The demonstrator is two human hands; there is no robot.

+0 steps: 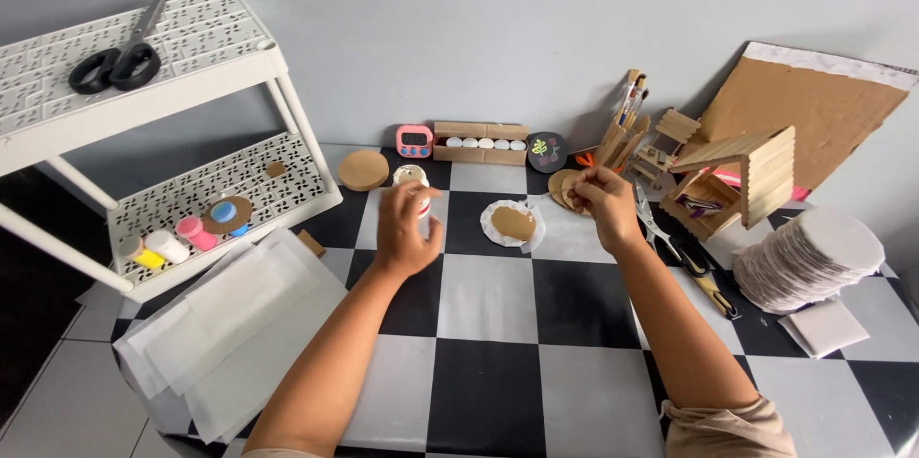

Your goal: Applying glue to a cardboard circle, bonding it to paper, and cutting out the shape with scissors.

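Head view: left hand [407, 228], fingers curled around a small white bottle [421, 198] held upright above the table [498, 324] near its far edge; right hand [605, 204], fingertips pinched on a small item too small to identify, level with the bottle and well to its right. Brown disc [513, 223] on white paper lies flat between the hands, slightly nearer the right.

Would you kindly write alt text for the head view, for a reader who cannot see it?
Two bare hands work over a black-and-white checkered table: the left hand grips a small white bottle, the right hand pinches something small. Between them lies a brown disc on white paper; a white shelf with scissors stands left, a stick house right.
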